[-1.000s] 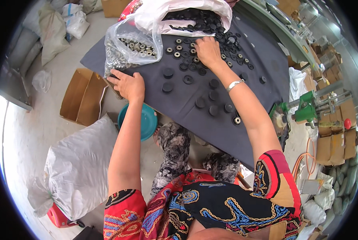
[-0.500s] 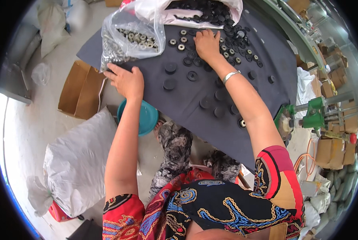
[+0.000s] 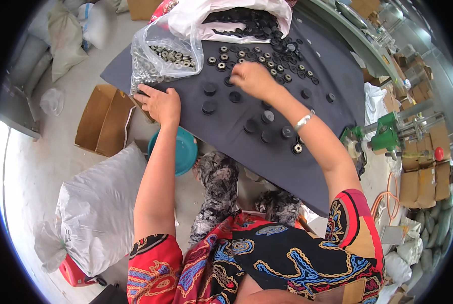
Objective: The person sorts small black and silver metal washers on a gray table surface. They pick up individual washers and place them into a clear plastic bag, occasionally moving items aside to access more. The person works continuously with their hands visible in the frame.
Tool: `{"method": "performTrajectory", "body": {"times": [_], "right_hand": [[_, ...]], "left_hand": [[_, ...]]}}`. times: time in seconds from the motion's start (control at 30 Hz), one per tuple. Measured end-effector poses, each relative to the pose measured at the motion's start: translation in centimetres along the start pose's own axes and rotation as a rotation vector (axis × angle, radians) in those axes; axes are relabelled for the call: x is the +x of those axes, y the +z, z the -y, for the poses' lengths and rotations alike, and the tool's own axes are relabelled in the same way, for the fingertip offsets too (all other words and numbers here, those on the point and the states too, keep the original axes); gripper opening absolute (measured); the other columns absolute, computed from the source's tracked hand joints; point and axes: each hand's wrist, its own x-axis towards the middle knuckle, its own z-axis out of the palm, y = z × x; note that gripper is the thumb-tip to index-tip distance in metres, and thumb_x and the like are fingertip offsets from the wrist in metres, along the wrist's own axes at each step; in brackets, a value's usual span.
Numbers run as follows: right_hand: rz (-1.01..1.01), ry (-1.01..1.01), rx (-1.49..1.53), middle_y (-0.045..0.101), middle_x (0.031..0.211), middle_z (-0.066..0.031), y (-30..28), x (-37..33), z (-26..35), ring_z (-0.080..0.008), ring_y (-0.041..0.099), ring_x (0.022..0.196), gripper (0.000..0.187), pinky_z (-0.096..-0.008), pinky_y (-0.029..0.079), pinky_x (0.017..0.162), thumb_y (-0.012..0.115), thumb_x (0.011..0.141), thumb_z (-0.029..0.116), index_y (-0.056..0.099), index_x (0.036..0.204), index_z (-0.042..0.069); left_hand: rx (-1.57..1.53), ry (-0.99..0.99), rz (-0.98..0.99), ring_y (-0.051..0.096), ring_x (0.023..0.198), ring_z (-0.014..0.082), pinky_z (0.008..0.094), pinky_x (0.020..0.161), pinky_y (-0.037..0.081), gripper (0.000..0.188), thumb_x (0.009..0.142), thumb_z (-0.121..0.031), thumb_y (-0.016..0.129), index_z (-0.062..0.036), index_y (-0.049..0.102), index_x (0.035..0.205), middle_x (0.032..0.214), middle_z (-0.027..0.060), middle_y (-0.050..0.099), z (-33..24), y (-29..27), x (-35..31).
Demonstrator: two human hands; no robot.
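Note:
My left hand lies with its fingers spread at the table's left edge, by the lower corner of a clear plastic bag of small metal rings. Over the dark table, my right hand has its fingers bent together above the black discs. Whatever its fingertips hold, if anything, is hidden. Beside it are loose black round caps, and a black disc lies just below. Several black discs with metal rings set in them are scattered beyond the hand.
An open white sack of black discs lies at the table's far side. A green metal press stands at the right. Left of the table are an open cardboard box, a teal basin and a full white sack.
My right hand has come back from among the far discs, moving left and nearer, and its fingers are now drawn together. My left hand stays by the bag. The whole view has shifted slightly.

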Motion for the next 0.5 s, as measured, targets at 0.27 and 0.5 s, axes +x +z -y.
{"method": "performTrajectory", "body": {"times": [0.27, 0.5], "right_hand": [[0.163, 0.071, -0.031, 0.058, 0.094, -0.0219, 1.2, -3.5, 2.5, -0.0386, 0.061, 0.088, 0.026, -0.0441, 0.050, 0.078, 0.068, 0.075, 0.015, 0.058, 0.094, 0.000], [0.076, 0.123, 0.182, 0.057, 0.093, -0.0182, 1.0, -3.9, 2.5, -0.0353, 0.059, 0.088, 0.027, -0.0417, 0.048, 0.080, 0.066, 0.073, 0.012, 0.057, 0.095, 0.000]], "left_hand": [[-0.021, 0.008, 0.021, 0.040, 0.119, 0.0493, 0.0470, 0.095, 0.044, 0.086, 0.077, -0.025, 0.059, 0.0035, 0.013, 0.144, 0.145, 0.0346, 0.015, -0.7, -0.2, -0.2], [-0.004, 0.004, 0.010, 0.042, 0.118, 0.0490, 0.0470, 0.095, 0.044, 0.086, 0.076, -0.024, 0.059, 0.0037, 0.013, 0.143, 0.145, 0.0344, 0.016, -0.6, -0.2, -0.2]]}}
